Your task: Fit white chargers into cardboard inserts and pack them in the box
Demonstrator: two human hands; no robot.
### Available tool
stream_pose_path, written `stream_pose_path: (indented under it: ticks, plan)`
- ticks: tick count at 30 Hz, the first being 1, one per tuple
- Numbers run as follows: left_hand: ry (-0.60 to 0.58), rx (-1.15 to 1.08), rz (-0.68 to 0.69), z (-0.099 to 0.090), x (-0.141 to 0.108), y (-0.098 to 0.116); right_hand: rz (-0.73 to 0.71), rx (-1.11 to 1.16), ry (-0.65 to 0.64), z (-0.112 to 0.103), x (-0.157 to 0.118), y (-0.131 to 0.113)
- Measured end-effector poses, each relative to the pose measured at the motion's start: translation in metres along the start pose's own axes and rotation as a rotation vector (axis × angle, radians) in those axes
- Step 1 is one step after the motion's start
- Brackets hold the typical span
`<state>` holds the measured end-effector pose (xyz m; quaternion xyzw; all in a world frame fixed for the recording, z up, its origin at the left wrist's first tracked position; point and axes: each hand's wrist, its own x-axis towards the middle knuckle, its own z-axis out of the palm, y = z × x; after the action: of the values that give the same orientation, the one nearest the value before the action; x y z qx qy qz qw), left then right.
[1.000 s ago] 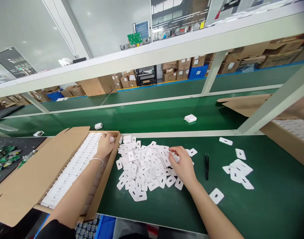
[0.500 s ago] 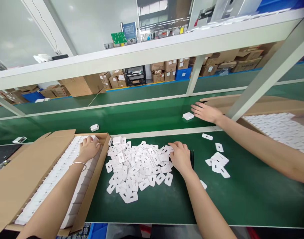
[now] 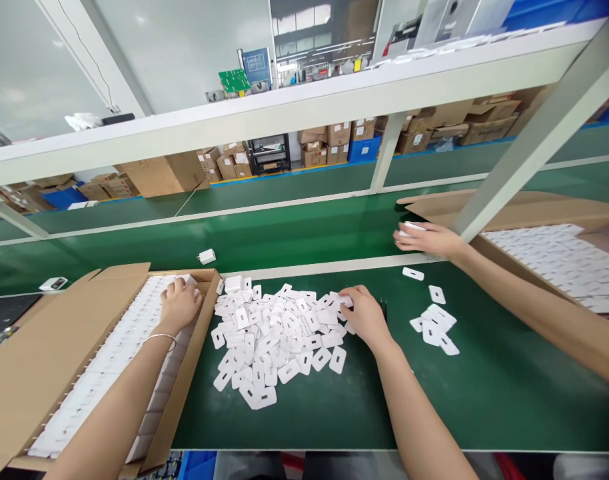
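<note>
White piece (image 3: 346, 302) in pinch of right hand (image 3: 365, 315), grip of left hand (image 3: 180, 305) unclear, carton labels (image 3: 418, 140) illegible.

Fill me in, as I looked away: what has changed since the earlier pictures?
A co-worker's hand has reached in from the right and grasped the white charger on the belt. Another charger slid right. The left hand stays in the box, the right hand at the pile.

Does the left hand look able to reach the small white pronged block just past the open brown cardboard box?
Likely yes. The left hand is near the far end of the box, and the white block lies just beyond, with only the low cardboard rim between them.
</note>
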<state>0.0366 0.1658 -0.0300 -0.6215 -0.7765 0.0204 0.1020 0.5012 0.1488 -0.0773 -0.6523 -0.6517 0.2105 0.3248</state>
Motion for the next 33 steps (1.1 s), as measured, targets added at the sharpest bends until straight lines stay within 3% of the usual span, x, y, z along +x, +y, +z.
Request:
stream_pose_path:
  ticks: [5,10,15,19,22,28,33]
  plan:
    - [0.004,-0.063,-0.043,-0.006,0.003,-0.003,0.059,0.240,-0.043,-0.003,-0.001,-0.008]
    - [0.070,-0.135,-0.127,-0.028,0.037,0.007,0.111,0.453,-0.034,0.002,0.000,-0.016]
    - [0.040,-0.184,-0.005,-0.033,0.090,0.059,0.167,0.667,0.007,0.011,0.001,-0.022]
    - [-0.031,-0.237,0.018,-0.016,0.121,0.110,0.204,0.745,0.015,0.017,0.001,-0.023]
    - [-0.056,-0.307,-0.012,-0.004,0.134,0.133,0.204,0.787,0.037,0.021,0.002,-0.023]
    - [-0.012,-0.553,0.048,0.001,0.140,0.144,0.183,0.861,0.142,0.022,0.008,-0.019]
    - [0.205,-0.839,0.198,-0.018,0.100,0.168,0.137,0.907,0.307,0.022,0.007,-0.023]
